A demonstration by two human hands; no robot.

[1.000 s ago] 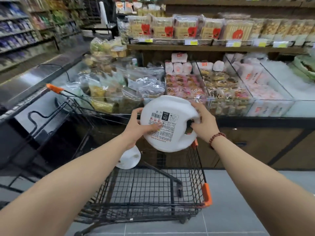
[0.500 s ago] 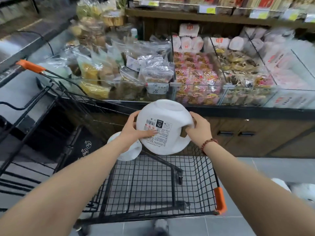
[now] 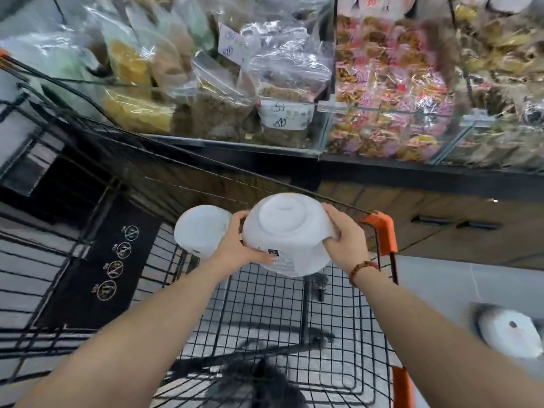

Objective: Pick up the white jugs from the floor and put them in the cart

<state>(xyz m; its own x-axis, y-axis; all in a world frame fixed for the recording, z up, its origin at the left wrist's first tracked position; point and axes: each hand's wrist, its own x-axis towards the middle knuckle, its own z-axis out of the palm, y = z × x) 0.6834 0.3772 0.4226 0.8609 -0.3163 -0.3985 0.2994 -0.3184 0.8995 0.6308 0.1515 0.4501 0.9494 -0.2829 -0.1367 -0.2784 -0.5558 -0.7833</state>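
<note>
While both hands clasp the white jug (image 3: 287,231) above the cart (image 3: 265,298), I read the grip as closed and full. The left hand (image 3: 235,248) curls round its left side with fingertips on the label, and the right hand (image 3: 344,240) wraps its right side. The jug sits between the palms, a round end turned up at me, near the cart's far right corner. I count three jugs: this one, a second jug (image 3: 200,228) inside the cart just beside the left hand, and a third jug (image 3: 512,334) on the floor beyond the cart's right edge.
</note>
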